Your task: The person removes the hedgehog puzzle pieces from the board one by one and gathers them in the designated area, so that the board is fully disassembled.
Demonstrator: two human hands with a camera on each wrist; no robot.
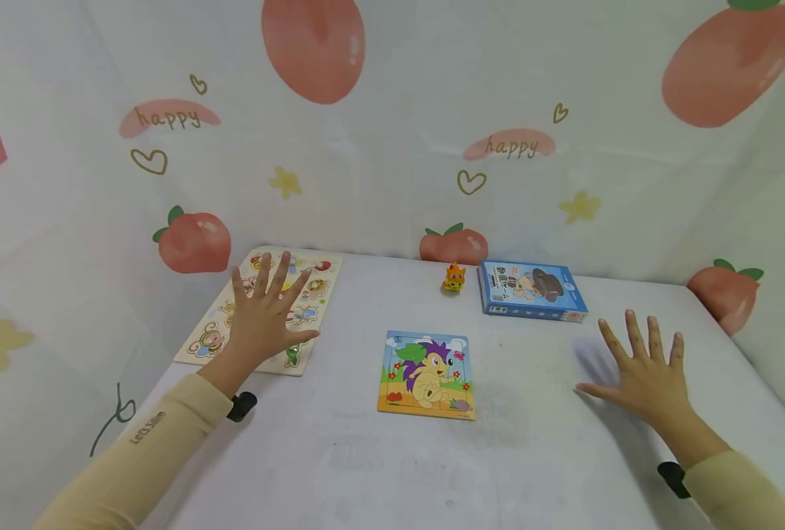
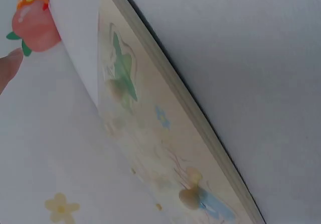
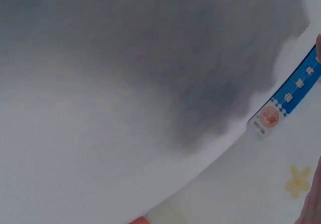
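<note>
My left hand [image 1: 266, 316], fingers spread, hovers over a wooden knob puzzle board [image 1: 210, 338] with insect pictures, holding nothing. In the left wrist view the board [image 2: 165, 118] shows its edge and round knobs, with one fingertip [image 2: 11, 66] at the left border. On the right side, my right hand [image 1: 651, 383] is held above the white table with its fingers spread and nothing in it. Between the hands lies a square hedgehog jigsaw puzzle [image 1: 427, 375]. Nearest to the right hand is a blue box [image 1: 532, 290], whose side [image 3: 296, 86] shows in the right wrist view.
A small orange and yellow toy figure [image 1: 454, 277] stands at the back, left of the blue box. Behind the table [image 1: 339, 471] hangs a white cloth [image 1: 379, 147] printed with peaches, flowers and hearts. Dark wrist straps [image 1: 241, 405] show at both cuffs.
</note>
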